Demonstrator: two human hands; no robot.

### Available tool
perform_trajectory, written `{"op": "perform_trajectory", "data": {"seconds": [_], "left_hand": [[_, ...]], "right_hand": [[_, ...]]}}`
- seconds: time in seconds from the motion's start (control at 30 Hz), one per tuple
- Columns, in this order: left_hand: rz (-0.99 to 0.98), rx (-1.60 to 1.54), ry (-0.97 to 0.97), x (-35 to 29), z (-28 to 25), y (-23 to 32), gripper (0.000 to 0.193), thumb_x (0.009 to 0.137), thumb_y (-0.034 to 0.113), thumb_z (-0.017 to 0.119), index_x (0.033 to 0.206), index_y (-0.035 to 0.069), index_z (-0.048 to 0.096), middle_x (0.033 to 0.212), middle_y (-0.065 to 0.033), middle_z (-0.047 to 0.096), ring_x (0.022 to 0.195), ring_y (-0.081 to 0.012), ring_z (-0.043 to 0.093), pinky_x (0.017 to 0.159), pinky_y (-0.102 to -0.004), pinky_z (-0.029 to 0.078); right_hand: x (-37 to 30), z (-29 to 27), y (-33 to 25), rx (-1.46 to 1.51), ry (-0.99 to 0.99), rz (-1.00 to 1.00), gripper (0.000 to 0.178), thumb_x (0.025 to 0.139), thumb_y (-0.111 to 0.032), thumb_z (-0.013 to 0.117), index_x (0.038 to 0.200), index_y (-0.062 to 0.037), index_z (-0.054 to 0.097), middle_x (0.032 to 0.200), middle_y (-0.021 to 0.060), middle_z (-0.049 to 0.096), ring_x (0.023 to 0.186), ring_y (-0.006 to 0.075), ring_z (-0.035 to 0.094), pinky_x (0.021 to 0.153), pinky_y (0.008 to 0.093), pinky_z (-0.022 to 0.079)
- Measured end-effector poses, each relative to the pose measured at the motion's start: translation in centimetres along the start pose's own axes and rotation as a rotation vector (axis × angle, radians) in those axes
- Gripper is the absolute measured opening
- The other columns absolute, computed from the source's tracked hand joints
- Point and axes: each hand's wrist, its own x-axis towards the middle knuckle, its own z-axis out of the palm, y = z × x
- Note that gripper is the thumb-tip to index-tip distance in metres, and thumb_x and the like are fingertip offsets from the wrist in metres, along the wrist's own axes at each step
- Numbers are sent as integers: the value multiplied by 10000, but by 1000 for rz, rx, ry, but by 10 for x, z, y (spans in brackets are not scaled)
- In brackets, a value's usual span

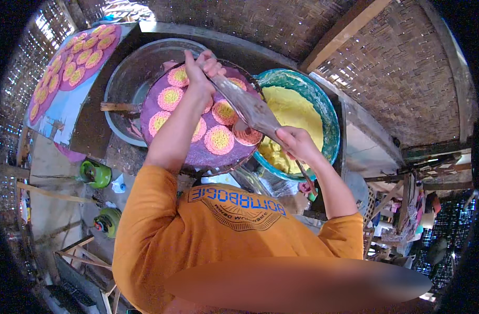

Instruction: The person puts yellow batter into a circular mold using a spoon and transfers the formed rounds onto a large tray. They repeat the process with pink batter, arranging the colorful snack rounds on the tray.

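My left hand (202,70) is closed around the upper end of a long wooden handle (244,102). Lower down, my right hand (297,142) grips the same handle, which slants from upper left to lower right. Beneath it lies a round tray covered with purple cloth (158,99). Several round, lacy pink cakes with yellow centres (219,139) are spread on the cloth. Close under the handle, near my right hand, is a round pink piece (247,135), partly covered by the wood, so I cannot tell whether the tool touches it. My left forearm hides some cakes.
A large grey basin (114,78) stands behind the tray at left. At right, a green tub (331,110) holds yellow dough (294,112). More cakes lie on purple cloth (85,55) at far left. Green gas cylinders (95,174) stand on the floor. Woven walls surround the bench.
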Motion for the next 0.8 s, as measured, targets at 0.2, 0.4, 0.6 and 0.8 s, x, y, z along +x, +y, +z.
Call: {"op": "perform_trajectory", "data": {"seconds": [0.2, 0.4, 0.6, 0.8], "left_hand": [[-27, 50, -228, -6, 47, 9, 670, 870, 602, 238, 1068, 31, 528, 699, -51, 496, 696, -190, 498, 712, -354, 399], [360, 1552, -420, -92, 28, -31, 455, 857, 364, 478, 1164, 28, 460, 1071, -134, 553, 1018, -201, 520, 868, -393, 412], [360, 1556, -84, -179, 11, 29, 397, 827, 295, 520, 1117, 26, 488, 1005, -100, 562, 926, -190, 530, 796, -356, 433], [522, 1660, 609, -286, -102, 152, 331, 770, 265, 580, 1011, 38, 568, 852, -75, 602, 736, -194, 575, 651, -329, 461]], "right_hand": [[-4, 1, -5, -75, 187, -263, 424, 834, -414, 561, 976, -16, 590, 633, 15, 536, 553, 88, 473, 487, 257, 387], [-25, 45, -18, 209, 128, -347, 437, 869, -371, 509, 1099, 0, 520, 808, 43, 586, 698, 110, 516, 618, 257, 428], [-46, 76, 20, 21, -150, -531, 357, 893, -279, 466, 1144, -34, 531, 1020, 164, 595, 959, 284, 561, 828, 326, 431], [-42, 112, 167, -835, 166, -132, 559, 784, -403, 594, 1143, 17, 507, 967, 216, 594, 932, 343, 564, 810, 401, 446]]}}
